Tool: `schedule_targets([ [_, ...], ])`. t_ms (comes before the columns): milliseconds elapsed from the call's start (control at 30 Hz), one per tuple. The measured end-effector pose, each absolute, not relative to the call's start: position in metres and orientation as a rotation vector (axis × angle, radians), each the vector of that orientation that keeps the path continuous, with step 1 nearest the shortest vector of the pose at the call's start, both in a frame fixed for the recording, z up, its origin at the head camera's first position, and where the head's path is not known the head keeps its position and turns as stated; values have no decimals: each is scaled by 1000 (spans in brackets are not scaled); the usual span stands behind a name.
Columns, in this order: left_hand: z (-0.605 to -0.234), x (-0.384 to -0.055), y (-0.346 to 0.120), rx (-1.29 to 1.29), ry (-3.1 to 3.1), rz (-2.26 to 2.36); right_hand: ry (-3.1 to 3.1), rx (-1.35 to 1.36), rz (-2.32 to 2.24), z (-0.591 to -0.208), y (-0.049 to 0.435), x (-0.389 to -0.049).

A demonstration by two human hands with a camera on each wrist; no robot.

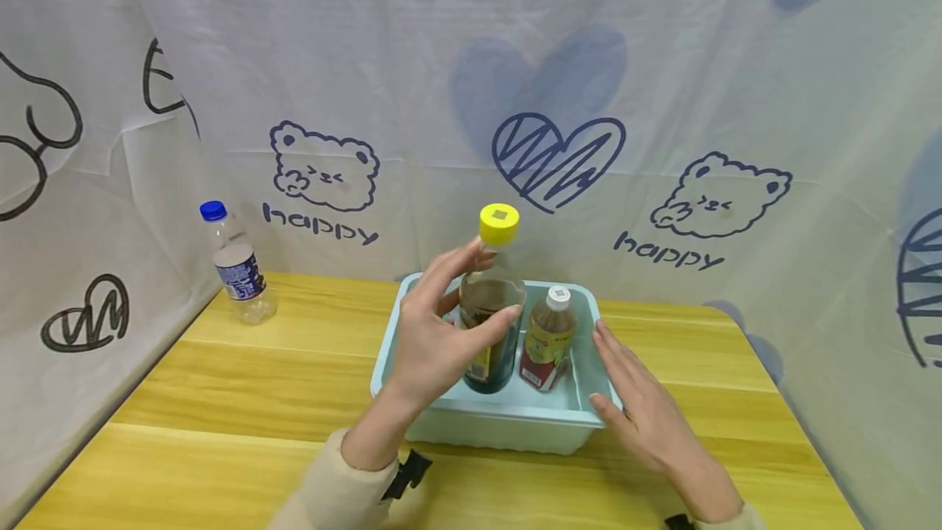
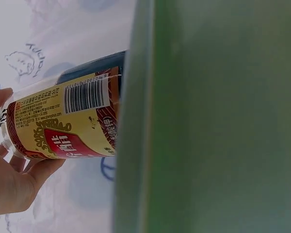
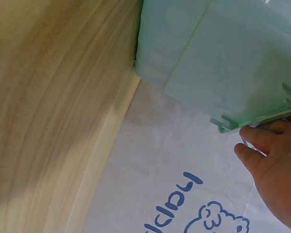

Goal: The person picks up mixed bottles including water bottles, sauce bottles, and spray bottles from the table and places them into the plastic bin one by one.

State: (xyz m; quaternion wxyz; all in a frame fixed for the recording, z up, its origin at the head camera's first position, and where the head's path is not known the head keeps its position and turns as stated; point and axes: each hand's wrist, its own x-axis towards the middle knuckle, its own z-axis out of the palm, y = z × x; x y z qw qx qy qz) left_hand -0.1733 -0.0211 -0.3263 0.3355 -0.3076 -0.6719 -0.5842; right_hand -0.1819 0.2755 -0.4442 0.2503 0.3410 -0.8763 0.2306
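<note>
My left hand (image 1: pixel 434 334) grips a clear bottle of dark liquid (image 1: pixel 491 301) around its upper part, below the yellow cap (image 1: pixel 499 224). In the left wrist view its yellow label with a barcode (image 2: pixel 86 95) shows, and the bin wall hides its lower end. The bottle is over or inside a light blue plastic bin (image 1: pixel 508 432); whether it touches the bottom I cannot tell. Beside it in the bin leans a smaller white-capped bottle (image 1: pixel 548 342). My right hand (image 1: pixel 648 407) rests on the bin's right rim with its fingers fairly straight.
A clear plastic bottle with a blue cap (image 1: pixel 239 268) stands at the back left of the wooden table (image 1: pixel 280 383). White cloth (image 1: pixel 412 105) printed with bears and hearts hangs behind the table and along its sides. A little red shows in the bin behind my left hand.
</note>
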Motion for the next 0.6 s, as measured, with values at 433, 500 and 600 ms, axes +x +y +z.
schedule_targets([
  [433, -344, -186, 10, -823, -1897, -1577, -2389, 919, 622, -443, 275, -182],
  [500, -347, -188, 15, -831, -1908, -1588, -2388, 919, 618, -442, 275, -182],
  [600, -352, -191, 21, -840, -1931, -1595, -2383, 926, 618, -441, 275, -181],
])
